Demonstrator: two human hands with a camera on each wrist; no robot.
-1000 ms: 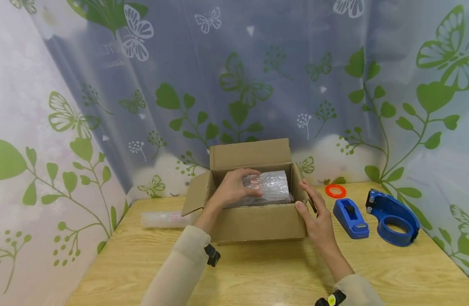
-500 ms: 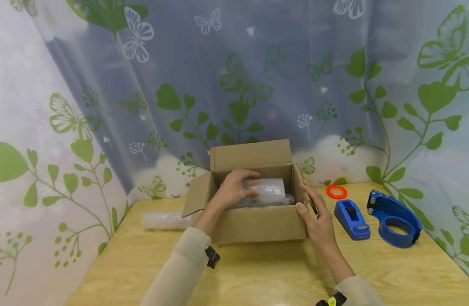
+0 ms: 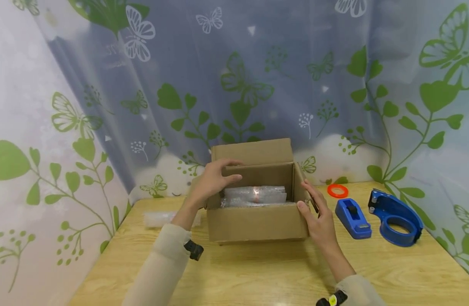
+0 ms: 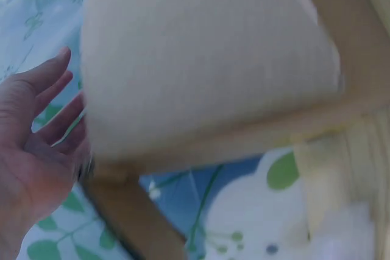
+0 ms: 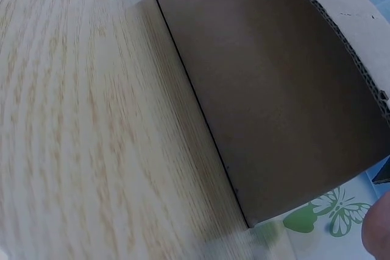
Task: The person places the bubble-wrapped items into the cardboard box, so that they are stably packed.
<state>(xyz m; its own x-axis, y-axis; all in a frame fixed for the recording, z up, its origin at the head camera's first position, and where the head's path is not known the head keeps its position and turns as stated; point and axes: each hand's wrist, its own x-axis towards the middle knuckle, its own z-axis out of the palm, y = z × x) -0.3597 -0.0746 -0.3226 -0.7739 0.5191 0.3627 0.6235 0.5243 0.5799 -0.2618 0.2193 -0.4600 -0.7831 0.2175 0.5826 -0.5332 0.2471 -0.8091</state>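
Note:
An opened cardboard box [image 3: 257, 224] stands on the table, with bubble-wrapped bundles [image 3: 270, 194] lying lengthwise inside, a reddish patch showing on one. Over the box's left end is my left hand [image 3: 208, 183], thumb and fingers spread and holding nothing. In the left wrist view the same hand [image 4: 36, 144] is beside a cardboard flap [image 4: 207, 59]; whether it touches the flap I cannot tell. My right hand [image 3: 320, 223] grips the box's right side, thumb at the front corner and fingers along the side flap. In the right wrist view, a fingertip [image 5: 378, 226] shows at the lower right.
Left of the box, partly behind my left forearm, lies another clear wrapped roll [image 3: 156, 219]. On the right are an orange tape ring [image 3: 337, 191], a blue desktop tape dispenser [image 3: 353, 219] and a blue hand-held tape dispenser [image 3: 396, 229]. A patterned curtain [image 3: 188, 63] hangs behind.
My left hand has let go of a bubble-wrapped bundle, which now lies lower in the box, and has moved left to the box's left end. The right hand keeps its grip.

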